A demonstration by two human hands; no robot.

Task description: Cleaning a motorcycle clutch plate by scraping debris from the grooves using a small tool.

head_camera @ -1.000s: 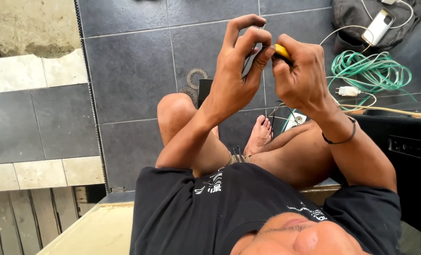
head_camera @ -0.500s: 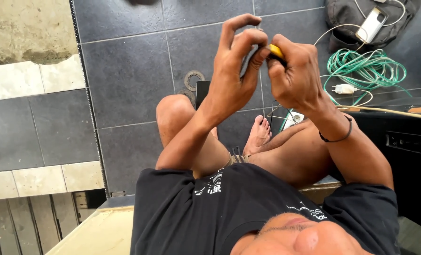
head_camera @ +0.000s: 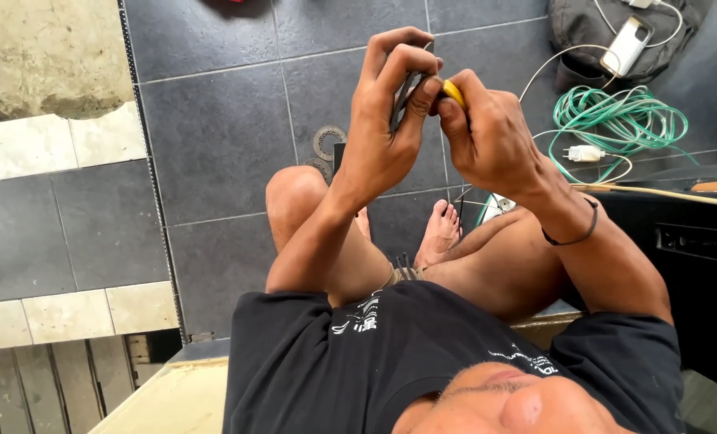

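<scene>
My left hand (head_camera: 387, 128) pinches a small dark part (head_camera: 404, 95); my right hand (head_camera: 487, 137), at three o'clock, grips a yellow-handled tool (head_camera: 452, 92). A slip could jab my fingers.

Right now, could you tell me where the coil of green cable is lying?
In the head view the green cable coil lies on the dark tiled floor at upper right, just beyond the right hand and below the grey bag.
</scene>
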